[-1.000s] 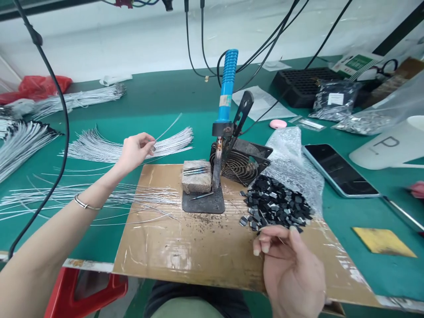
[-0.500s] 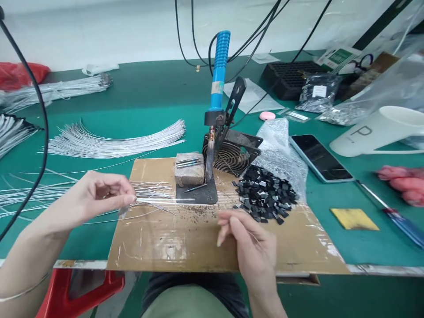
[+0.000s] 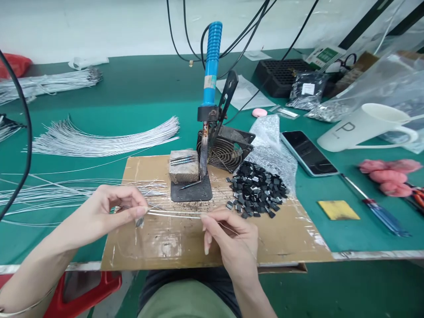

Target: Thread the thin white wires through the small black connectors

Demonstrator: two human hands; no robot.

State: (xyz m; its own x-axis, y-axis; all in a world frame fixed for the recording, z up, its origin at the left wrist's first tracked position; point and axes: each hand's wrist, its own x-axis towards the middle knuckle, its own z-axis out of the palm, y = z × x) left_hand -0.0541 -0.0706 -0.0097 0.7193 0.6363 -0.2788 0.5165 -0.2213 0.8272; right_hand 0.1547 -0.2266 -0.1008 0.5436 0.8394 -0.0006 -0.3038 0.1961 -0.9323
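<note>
My left hand (image 3: 115,210) is closed in a pinch on white wire (image 3: 175,213), and a small greyish piece (image 3: 139,221) shows under the fingertips. The wire runs level across to my right hand (image 3: 232,240), whose thumb and forefinger pinch its other end. A thin strand loops out from the right fingers over the back of that hand; its kind is unclear. Just behind stands a blue-handled soldering iron (image 3: 212,66), clamped upright with its bent tip over a dark plate (image 3: 192,193). Loose white wires (image 3: 76,194) lie beside my left hand.
A pile of small black pieces (image 3: 258,187) lies on the cardboard (image 3: 159,254). Behind are a fan (image 3: 225,152) and a block (image 3: 183,172). A phone (image 3: 309,152), white mug (image 3: 364,128), yellow sponge (image 3: 338,210) and screwdriver (image 3: 380,214) sit rightward.
Both hands have come closer together, and the wire is now held between them over the cardboard in front of the iron. The whole view has shifted slightly.
</note>
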